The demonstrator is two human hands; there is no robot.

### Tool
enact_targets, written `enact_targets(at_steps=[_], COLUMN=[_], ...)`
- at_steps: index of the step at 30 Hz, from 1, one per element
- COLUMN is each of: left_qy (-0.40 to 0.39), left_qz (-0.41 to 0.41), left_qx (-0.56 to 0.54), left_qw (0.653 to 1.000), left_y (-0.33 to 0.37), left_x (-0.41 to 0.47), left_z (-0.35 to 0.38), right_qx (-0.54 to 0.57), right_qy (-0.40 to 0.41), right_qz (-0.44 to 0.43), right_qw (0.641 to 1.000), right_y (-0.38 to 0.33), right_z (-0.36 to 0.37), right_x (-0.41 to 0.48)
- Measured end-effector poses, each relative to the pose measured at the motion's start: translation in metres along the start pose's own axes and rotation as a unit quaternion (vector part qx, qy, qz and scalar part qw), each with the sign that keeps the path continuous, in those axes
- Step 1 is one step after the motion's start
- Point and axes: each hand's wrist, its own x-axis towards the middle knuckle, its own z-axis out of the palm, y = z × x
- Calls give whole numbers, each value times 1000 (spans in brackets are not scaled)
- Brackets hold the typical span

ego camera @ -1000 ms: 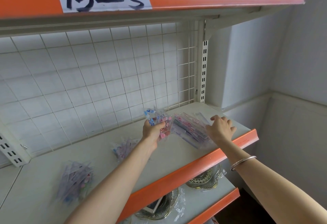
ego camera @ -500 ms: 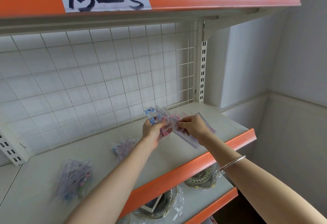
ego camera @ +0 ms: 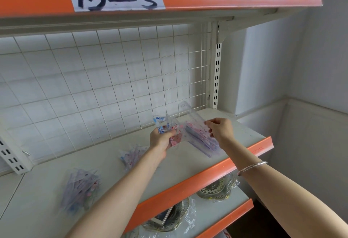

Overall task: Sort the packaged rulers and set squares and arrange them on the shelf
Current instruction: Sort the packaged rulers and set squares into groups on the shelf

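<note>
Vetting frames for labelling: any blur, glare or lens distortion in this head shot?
Head view: soft even light, no hard glare; clear plastic ruler packets between left hand and right hand are smeared; packet pile at lower left is blurry; white wire grid bows, wide-angle.

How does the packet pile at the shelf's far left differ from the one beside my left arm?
The left pile is bigger than the pile by your arm. The left pile looks mostly purple; the pile by your arm shows blue and pink. Both lie untouched on the shelf.
</note>
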Motion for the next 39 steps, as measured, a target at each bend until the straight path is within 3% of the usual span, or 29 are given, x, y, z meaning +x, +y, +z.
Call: enact_targets(at_steps=[4,7,11,14,20,26,32,39], left_qy=[10,6,1,-6,-19,-54,-101,-101], left_qz=[-1,-4,-6,-9,-3,13,29,2], left_qx=[5,10,19,19,7,27,36,-25], left_qw=[1000,1000,1000,1000,1000,998,994,995], left_y=[0,0,0,0,3,5,15,21], left_x=[2,3,2,3,0,-6,-16,-21], left_z=[-3,-3,-1,0,-3,-10,-25,-46], right_qx=[-109,-246,-442,-494,-412,-137,36,130], right_qy=[95,142,114,60,24,-110,-216,-251], right_qz=[-66,-132,-195,-176,-136,-100,-10,67], right_qw=[987,950,868,849,901,979,976,957], right_y=[6,15,23,30,22,-9,-25,-31], right_z=[-17,-27,-32,-30,-17,17,39,55], right_x=[12,15,12,12,5,-16,-35,-48])
